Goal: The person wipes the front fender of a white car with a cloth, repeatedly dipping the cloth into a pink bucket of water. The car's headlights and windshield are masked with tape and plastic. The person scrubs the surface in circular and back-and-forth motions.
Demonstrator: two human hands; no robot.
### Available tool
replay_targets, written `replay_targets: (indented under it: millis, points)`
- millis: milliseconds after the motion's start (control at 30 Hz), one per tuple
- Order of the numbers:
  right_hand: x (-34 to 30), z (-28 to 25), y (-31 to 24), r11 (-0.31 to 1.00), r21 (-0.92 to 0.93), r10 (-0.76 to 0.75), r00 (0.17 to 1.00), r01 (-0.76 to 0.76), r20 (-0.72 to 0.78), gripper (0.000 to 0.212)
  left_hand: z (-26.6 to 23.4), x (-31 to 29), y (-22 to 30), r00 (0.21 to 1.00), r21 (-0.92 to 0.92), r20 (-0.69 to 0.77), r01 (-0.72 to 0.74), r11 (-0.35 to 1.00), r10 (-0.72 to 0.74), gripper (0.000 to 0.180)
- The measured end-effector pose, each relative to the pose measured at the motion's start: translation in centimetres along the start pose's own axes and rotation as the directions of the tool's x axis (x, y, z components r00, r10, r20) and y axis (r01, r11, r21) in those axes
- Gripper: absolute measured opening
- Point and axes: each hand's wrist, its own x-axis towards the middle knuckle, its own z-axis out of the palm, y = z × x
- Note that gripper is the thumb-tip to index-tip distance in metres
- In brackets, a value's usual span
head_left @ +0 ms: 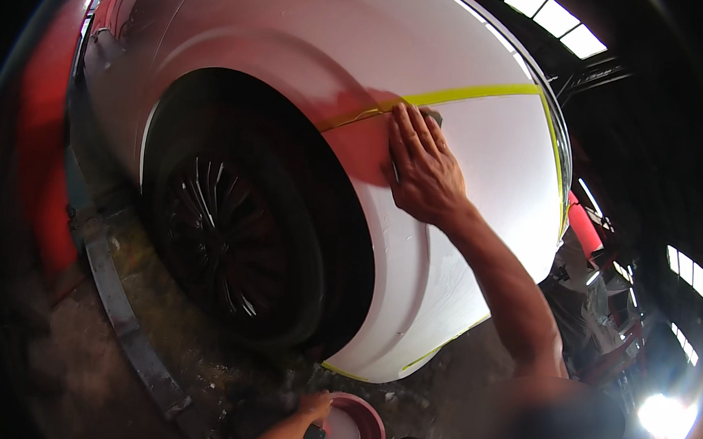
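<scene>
My right hand [430, 164] lies almost flat on the white bumper [480, 194] of a car, just below a strip of yellow-green tape [469, 93]. Under its fingers is a dark flat pad [433, 116], with only an edge showing past the fingertips. Low in the view, my left hand [316, 407] is at the left rim of a reddish bucket [372, 423] of pale, cloudy liquid. Its fingers are curled, and a dark thing [314, 438] shows beneath it. I cannot make out what that hand grips.
The dark wheel [231, 237] sits inside the arch of the white fender [242, 23]. More tape [557, 159] edges the bumper on the right. A grey metal rail [127, 331] curves along the floor at left, beside a red surface [49, 140]. A bright lamp [667, 419] shines lower right.
</scene>
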Motion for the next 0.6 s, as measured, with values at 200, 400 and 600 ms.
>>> replay_targets:
  millis: [200, 400, 600]
  points:
    - [-5.3, -1.4, 0.5, 0.999, 0.003, -0.053, 0.982, 0.053, 0.182, 0.061, -1.1, -0.5, -1.2, 0.998, 0.052, 0.047, 0.025, 0.998, -0.028, 0.036]
    - [-2.8, -0.4, -0.5, 0.996, 0.074, -0.052, 0.994, 0.045, 0.101, 0.06, -1.4, -1.0, -0.4, 0.999, -0.029, 0.028, 0.032, 0.999, -0.031, 0.037]
    - [0.4, -0.3, -0.1, 0.999, 0.038, -0.028, 0.999, 0.027, 0.034, 0.061, -0.6, -0.2, -0.2, 0.998, -0.024, 0.047, 0.032, 0.999, -0.031, 0.037]
